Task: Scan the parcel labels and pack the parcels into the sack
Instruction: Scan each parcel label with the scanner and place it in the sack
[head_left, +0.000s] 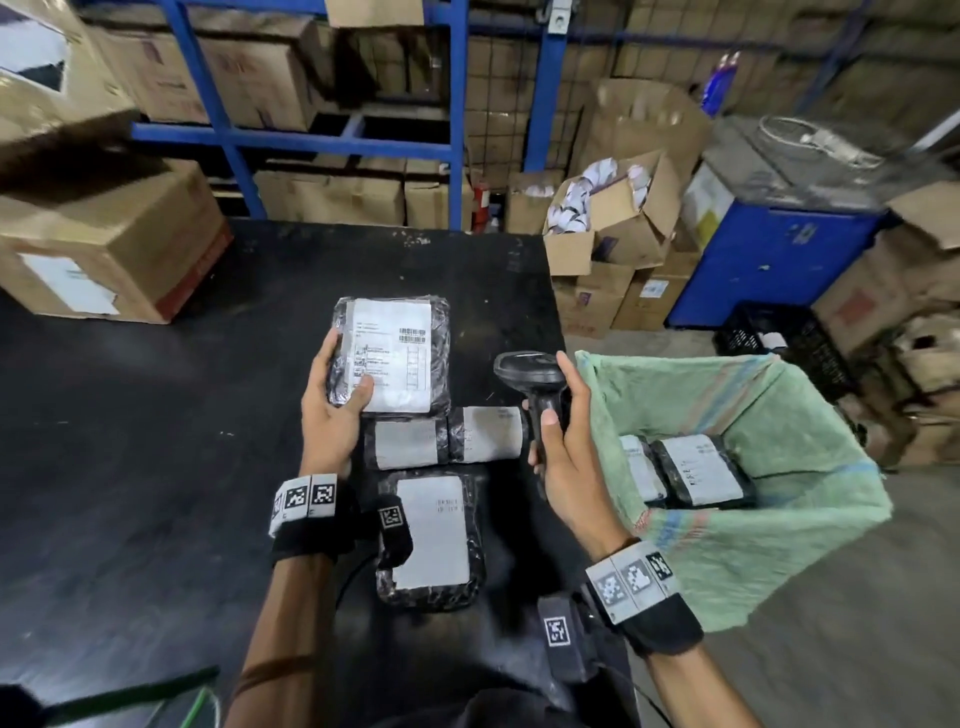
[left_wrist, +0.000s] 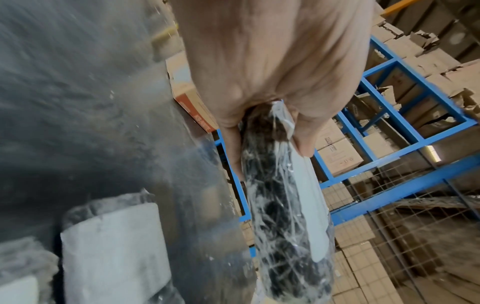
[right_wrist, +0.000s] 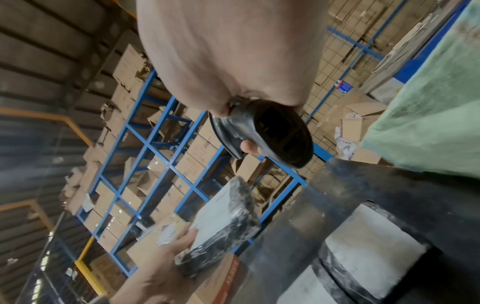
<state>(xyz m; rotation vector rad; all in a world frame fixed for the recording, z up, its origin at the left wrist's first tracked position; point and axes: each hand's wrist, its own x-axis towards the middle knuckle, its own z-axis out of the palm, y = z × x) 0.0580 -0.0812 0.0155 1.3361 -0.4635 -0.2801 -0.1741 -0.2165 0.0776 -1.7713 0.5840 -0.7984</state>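
Note:
My left hand (head_left: 335, 389) grips a black plastic-wrapped parcel (head_left: 395, 356) by its left edge, thumb on the white label, and holds it above the black table (head_left: 156, 415). In the left wrist view that parcel (left_wrist: 283, 205) shows edge-on. My right hand (head_left: 558, 436) holds a black barcode scanner (head_left: 535, 379) by its handle, head turned toward the held parcel; its scan window (right_wrist: 280, 131) shows in the right wrist view. Two rolled parcels (head_left: 447, 439) and a flat labelled parcel (head_left: 434, 538) lie on the table. A green woven sack (head_left: 779, 519) stands open at the right, with labelled parcels (head_left: 701, 470) inside.
A large cardboard box (head_left: 109, 244) sits on the table's far left. Blue shelving (head_left: 457, 130) full of cartons stands behind. Open cartons (head_left: 613, 218), a blue bin (head_left: 769, 260) and a black crate (head_left: 779, 338) crowd the floor beyond the sack.

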